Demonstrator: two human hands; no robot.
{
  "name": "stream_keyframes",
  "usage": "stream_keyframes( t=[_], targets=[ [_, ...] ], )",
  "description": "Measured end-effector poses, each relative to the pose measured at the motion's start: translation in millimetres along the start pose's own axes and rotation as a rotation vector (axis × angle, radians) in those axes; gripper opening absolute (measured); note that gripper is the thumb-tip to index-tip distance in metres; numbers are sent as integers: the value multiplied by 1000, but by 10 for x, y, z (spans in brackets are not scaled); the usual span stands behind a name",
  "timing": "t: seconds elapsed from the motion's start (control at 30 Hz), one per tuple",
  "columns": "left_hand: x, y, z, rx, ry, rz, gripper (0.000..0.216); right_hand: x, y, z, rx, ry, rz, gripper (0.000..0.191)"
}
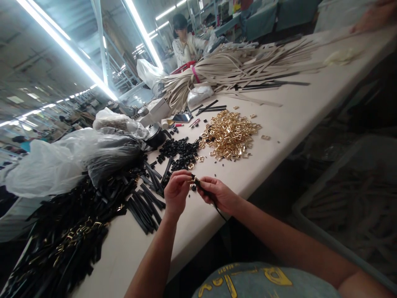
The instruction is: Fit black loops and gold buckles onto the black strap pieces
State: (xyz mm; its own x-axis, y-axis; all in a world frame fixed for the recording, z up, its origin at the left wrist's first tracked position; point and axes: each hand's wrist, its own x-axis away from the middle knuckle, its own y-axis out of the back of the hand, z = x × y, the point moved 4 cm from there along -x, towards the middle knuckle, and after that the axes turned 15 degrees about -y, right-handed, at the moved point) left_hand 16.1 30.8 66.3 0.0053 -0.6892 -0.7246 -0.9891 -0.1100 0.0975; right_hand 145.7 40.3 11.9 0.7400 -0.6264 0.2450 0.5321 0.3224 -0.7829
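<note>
My right hand point(218, 194) is closed round a thin black strap point(219, 212), whose tail hangs down past the table's edge. At the strap's upper end sits a small gold buckle point(195, 179). My left hand point(177, 192) pinches at this buckled end, its fingertips almost meeting those of the right; the exact grip is partly hidden. Just beyond my hands lies a heap of small black loops point(180, 150). Farther right is a pile of gold buckles point(231, 134). Several loose black straps point(144, 209) lie left of my left hand.
A large heap of black straps with gold buckles point(71, 240) covers the table's left side, below plastic bags point(52, 161). Beige strips point(229, 64), a phone point(182, 118) and a round tin point(154, 134) lie farther back. Another person point(186, 45) is across the table.
</note>
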Motion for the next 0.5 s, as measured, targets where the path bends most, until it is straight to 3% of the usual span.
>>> stream_keyframes(
  t=[0.17, 0.3, 0.5],
  targets=[
    [120, -44, 180, 279, 302, -163, 21, 44, -19, 163, 349, 207, -204, 29],
    [194, -78, 278, 368, 477, -260, 31, 115, -37, 287, 678, 314, -353, 21],
    [257, -126, 335, 449, 682, -149, 33, 248, -132, 396, 1265, 539, -571, 12]
  ],
)
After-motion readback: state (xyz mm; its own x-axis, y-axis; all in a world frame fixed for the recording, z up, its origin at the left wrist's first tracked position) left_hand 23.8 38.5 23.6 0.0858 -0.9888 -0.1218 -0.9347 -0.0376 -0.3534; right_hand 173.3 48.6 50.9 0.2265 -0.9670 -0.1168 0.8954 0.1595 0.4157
